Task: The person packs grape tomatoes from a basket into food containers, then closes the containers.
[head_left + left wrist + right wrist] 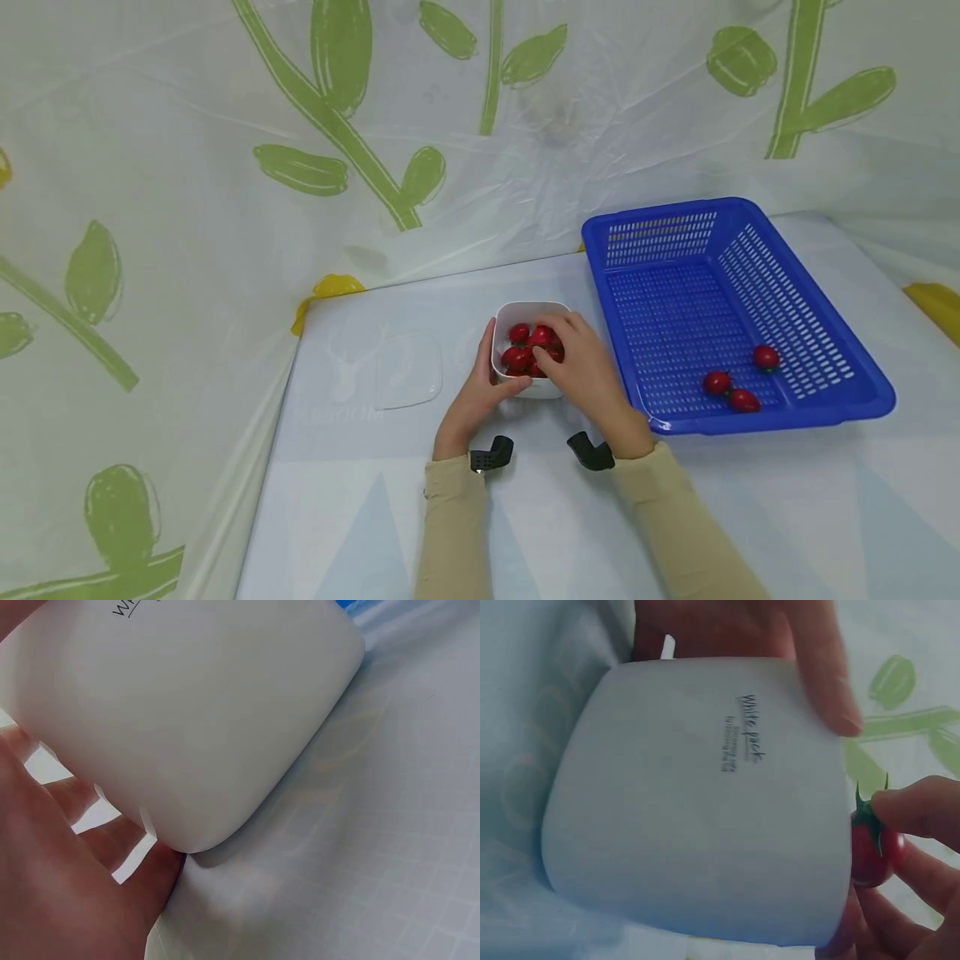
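Note:
A white plastic container with a printed label stands upright on the table and holds several red cherry tomatoes. My left hand grips its left side, the thumb lying over the near rim and the fingers along the wall. At the container's right edge, my right hand reaches in over the rim. Its thumb and fingers pinch a cherry tomato with a green stem, seen at the rim in the right wrist view. The container's wall hides the other tomatoes in both wrist views.
A blue slotted basket stands to the right, with three cherry tomatoes near its front right part. Left of the container, a clear square lid lies flat on the table. Behind the table hangs a leaf-patterned curtain.

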Demonstrator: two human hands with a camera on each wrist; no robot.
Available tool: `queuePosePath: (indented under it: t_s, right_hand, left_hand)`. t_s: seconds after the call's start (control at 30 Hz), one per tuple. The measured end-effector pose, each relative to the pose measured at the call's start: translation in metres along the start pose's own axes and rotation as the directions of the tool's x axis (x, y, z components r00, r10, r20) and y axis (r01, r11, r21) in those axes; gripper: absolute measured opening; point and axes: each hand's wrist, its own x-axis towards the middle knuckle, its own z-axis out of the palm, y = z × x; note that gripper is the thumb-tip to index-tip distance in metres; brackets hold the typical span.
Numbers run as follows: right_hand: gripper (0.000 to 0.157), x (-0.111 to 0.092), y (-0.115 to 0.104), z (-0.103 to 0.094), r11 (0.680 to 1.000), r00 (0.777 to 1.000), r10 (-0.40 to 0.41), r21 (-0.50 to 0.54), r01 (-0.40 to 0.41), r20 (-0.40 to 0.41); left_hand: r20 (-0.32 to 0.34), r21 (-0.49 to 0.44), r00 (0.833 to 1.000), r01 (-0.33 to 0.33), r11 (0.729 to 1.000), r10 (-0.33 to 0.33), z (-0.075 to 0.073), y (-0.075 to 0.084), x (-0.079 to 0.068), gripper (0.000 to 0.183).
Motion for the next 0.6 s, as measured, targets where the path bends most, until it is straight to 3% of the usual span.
queuePosePath:
  t_s: [0.1, 0.33, 0.6]
  right_hand:
    - [0.035, 0.000, 0.000, 0.004, 0.998, 1.000, 0.001, -0.060, -0.002, -0.013]
    - [0.036, -0.003, 0.002, 0.009, 0.988, 1.000, 0.000, -0.155, -0.002, -0.016]
    - [0.040, -0.006, 0.008, 0.013, 0.981, 0.998, -0.049, -0.190, 0.041, -0.041]
  left_hand:
    - [0.011, -0.003, 1.000, 0.008, 1.000, -0.008, 0.001, 0.006, -0.002, 0.089]
    - [-0.042, 0.035, 0.999, 0.002, 0.999, 0.000, -0.001, -0.020, 0.006, 0.087]
    - [-0.017, 0.045, 0.999, 0.029, 0.999, -0.028, 0.000, 0.001, 0.000, 0.089]
